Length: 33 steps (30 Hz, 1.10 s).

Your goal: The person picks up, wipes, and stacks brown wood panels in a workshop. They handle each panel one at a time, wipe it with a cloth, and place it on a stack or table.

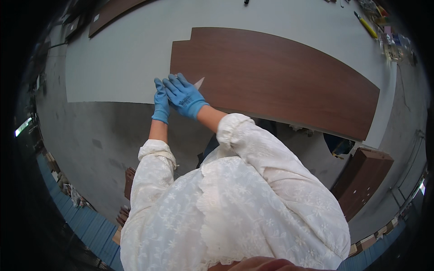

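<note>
A large brown wood-grain board (275, 74) with a curved far edge and a notched far-left corner lies on the pale tabletop. Both hands wear blue gloves and meet at the board's near-left corner. My right hand (185, 95) lies over that corner, fingers extended and close together, pressing on a pale pointed piece (199, 83), perhaps cloth or paper, whose tip sticks out on the board. Just outside the board's left edge, my left hand (161, 103) is turned sideways against the right one, its fingers closed. What sits between its fingers is hidden.
The pale table (113, 72) extends left and beyond the board. A yellow cutter knife (366, 25) lies at the far right, near a cluster of small items (395, 45). Another brown board (115, 16) rests at the far left. Brown panels (364, 180) are stacked at the near right.
</note>
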{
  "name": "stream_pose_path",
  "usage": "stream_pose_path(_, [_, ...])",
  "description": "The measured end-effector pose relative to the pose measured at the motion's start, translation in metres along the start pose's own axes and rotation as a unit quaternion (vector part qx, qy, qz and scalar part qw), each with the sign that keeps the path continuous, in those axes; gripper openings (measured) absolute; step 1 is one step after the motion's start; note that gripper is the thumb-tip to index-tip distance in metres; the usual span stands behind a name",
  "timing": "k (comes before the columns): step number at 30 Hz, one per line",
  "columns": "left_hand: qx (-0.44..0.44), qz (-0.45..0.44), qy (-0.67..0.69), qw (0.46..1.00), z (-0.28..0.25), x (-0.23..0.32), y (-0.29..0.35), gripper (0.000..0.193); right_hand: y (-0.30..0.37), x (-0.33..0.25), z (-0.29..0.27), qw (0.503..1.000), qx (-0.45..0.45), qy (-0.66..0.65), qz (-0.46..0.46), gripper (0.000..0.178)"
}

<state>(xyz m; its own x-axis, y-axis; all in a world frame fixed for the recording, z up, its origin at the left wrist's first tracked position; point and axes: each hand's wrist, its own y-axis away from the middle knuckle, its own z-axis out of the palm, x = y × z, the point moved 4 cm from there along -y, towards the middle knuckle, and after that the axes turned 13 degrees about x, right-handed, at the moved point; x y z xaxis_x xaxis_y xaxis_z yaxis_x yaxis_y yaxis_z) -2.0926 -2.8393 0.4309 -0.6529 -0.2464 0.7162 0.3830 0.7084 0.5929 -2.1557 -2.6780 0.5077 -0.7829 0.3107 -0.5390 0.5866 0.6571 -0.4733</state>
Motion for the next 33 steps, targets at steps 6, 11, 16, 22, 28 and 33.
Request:
stream_pose_path(6, [0.0, 0.019, 0.003, 1.0, 0.003, -0.003, -0.003, 0.101, 0.087, 0.073, -0.106, 0.994, -0.008, 0.082, 0.078, 0.053])
stream_pose_path(11, [0.034, 0.096, -0.015, 0.995, 0.004, -0.003, -0.004, 0.068, 0.185, 0.189, -0.266, 0.934, 0.09, 0.288, 0.191, 0.05])
stream_pose_path(16, [0.025, 0.13, -0.036, 0.991, 0.005, 0.01, 0.0, 0.041, 0.279, 0.32, -0.384, 0.878, 0.126, 0.378, 0.266, 0.055])
stream_pose_path(22, [0.035, 0.108, -0.075, 0.991, 0.003, 0.014, 0.007, 0.034, 0.416, 0.453, -0.551, 0.791, 0.177, 0.417, 0.411, 0.054])
stream_pose_path(28, [-0.003, -0.039, -0.005, 0.999, -0.006, 0.011, 0.001, 0.053, 0.496, 0.49, -0.621, 0.746, 0.06, 0.525, 0.405, 0.063])
stream_pose_path(33, [0.005, -0.093, -0.046, 0.995, -0.027, 0.03, 0.02, 0.057, 0.526, 0.444, -0.64, 0.765, 0.179, 0.487, 0.383, 0.065])
